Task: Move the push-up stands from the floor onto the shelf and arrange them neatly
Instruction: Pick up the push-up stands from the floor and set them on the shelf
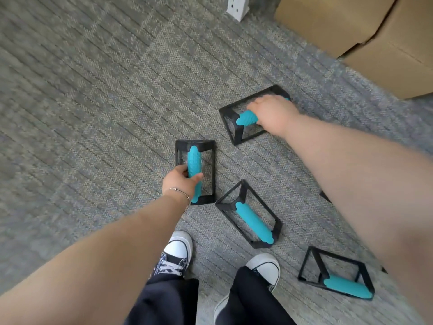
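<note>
We are at the pickup: our left hand (181, 181) grasps one push-up stand (195, 171), our right hand (273, 113) another stand (246, 119) just beyond it on the floor (93, 102), so next we lift both clear.

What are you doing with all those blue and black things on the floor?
A person is bending over a grey carpet, picking up push-up stands: black frames with teal ribbed handles. The left hand has its grip around the handle of one stand, and the right hand is closed on the handle of another stand nearer the brown cardboard boxes. Two more stands lie untouched by the person's black-and-white sneakers. No shelf is in view.
</note>
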`<move>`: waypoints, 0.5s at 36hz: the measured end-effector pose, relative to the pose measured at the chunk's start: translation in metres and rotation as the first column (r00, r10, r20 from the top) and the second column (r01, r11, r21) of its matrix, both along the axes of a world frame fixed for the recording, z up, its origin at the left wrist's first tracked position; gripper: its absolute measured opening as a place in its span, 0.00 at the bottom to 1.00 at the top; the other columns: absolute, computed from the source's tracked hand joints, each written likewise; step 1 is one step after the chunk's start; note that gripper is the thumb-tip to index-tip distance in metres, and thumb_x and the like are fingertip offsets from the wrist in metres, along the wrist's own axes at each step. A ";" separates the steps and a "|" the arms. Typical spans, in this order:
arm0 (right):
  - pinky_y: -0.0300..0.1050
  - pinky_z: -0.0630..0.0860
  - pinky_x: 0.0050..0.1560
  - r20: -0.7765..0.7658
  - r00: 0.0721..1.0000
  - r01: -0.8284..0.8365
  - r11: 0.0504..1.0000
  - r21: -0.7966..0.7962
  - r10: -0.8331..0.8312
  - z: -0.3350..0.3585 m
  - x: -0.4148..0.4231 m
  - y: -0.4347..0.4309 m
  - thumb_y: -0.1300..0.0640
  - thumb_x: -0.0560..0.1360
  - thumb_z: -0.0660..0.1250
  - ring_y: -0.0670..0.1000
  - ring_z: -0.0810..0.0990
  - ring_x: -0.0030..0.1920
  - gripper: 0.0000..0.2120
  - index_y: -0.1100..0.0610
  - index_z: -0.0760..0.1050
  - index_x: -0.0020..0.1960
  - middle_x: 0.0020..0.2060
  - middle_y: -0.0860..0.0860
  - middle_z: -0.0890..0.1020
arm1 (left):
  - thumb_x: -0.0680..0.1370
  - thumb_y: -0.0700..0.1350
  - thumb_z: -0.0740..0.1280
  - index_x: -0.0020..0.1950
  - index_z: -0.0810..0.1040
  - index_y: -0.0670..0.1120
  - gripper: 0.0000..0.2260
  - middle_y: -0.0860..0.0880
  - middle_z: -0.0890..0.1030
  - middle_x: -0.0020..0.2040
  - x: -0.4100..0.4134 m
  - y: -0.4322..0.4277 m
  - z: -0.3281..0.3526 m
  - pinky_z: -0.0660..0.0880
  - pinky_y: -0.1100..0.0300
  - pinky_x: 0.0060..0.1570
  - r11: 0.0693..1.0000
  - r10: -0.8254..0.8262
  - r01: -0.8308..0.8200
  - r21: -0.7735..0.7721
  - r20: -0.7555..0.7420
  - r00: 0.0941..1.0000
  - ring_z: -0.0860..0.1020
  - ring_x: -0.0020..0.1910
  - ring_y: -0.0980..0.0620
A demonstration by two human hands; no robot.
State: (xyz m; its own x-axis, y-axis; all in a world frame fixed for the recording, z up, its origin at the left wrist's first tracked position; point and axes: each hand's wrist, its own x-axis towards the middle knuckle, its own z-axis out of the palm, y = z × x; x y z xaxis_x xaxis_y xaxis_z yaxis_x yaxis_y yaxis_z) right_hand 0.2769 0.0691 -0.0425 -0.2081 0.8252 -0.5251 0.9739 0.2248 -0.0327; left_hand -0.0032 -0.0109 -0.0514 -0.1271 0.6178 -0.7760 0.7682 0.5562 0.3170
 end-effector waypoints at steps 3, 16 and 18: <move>0.55 0.77 0.53 -0.026 0.997 0.066 0.998 -0.012 -0.066 0.011 0.001 -0.010 0.61 0.72 0.69 0.62 0.77 0.55 0.17 0.60 0.74 0.60 0.54 0.59 0.79 | 0.73 0.54 0.72 0.63 0.77 0.48 0.20 0.49 0.83 0.54 0.000 0.003 0.012 0.80 0.53 0.51 1.000 -0.014 0.013 0.019 0.001 1.000 0.81 0.48 0.48; 0.44 0.71 0.42 -0.245 0.564 0.794 0.600 -0.101 -0.788 0.205 0.008 -0.115 0.48 0.71 0.75 0.58 0.80 0.47 0.20 0.59 0.77 0.57 0.47 0.56 0.82 | 0.73 0.54 0.72 0.60 0.78 0.48 0.19 0.51 0.83 0.51 0.034 0.019 0.210 0.80 0.51 0.51 0.991 -0.070 0.064 0.118 0.051 0.996 0.81 0.47 0.49; 0.44 0.68 0.40 -0.261 0.462 0.856 0.503 -0.118 -0.847 0.252 0.005 -0.131 0.47 0.70 0.75 0.55 0.78 0.43 0.19 0.58 0.78 0.54 0.44 0.53 0.81 | 0.73 0.55 0.72 0.61 0.78 0.48 0.19 0.51 0.83 0.52 0.042 0.022 0.257 0.81 0.51 0.50 0.986 -0.107 0.098 0.133 0.060 0.992 0.81 0.47 0.49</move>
